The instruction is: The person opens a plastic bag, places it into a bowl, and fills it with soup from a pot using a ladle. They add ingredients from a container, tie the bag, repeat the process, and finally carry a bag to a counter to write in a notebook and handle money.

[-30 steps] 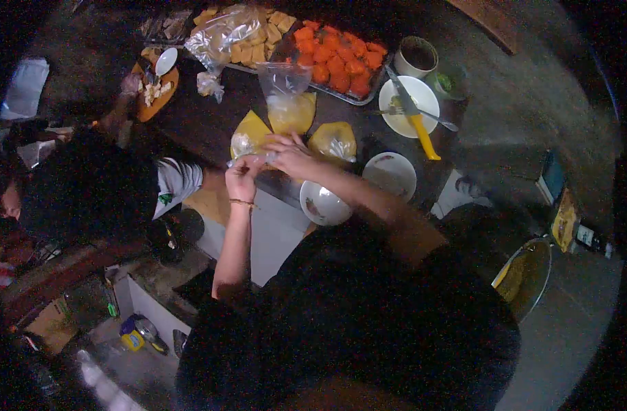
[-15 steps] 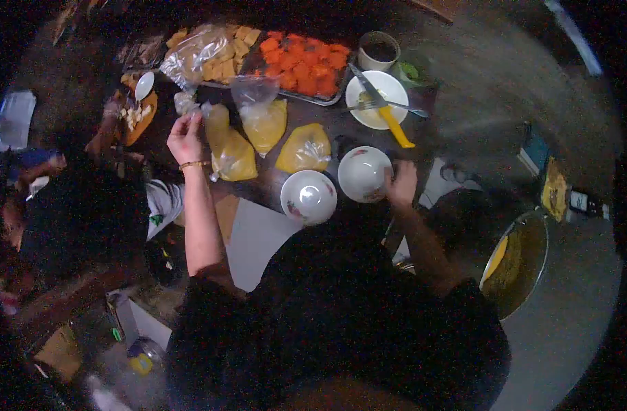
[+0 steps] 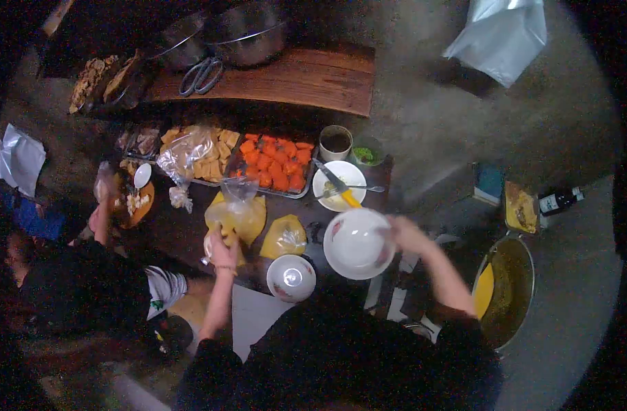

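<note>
R hand point(image 3: 406, 236) grips the rim of a white bowl point(image 3: 357, 243), lifted clear of the desk point(image 3: 183, 233) & tilted so the inside shows; prob. held by the edge to keep fingers out. L hand point(image 3: 222, 252) looks closed on the near end of a yellow bag point(image 3: 248, 219) at the desk's front, seemingly steadying it vs. spilling. A 2nd bag point(image 3: 284, 238) lies just beside it. A 2nd bowl point(image 3: 291, 277) sits between the 2 hands. Behind: tray of orange pieces point(image 3: 272, 164), plate point(image 3: 348, 171) w/ a yellow-handled knife point(image 3: 337, 183) laid across. Pot point(image 3: 512, 294) of yellow liquid stands on the floor, right. A co-worker's hand point(image 3: 100, 212) is at far left.
</note>
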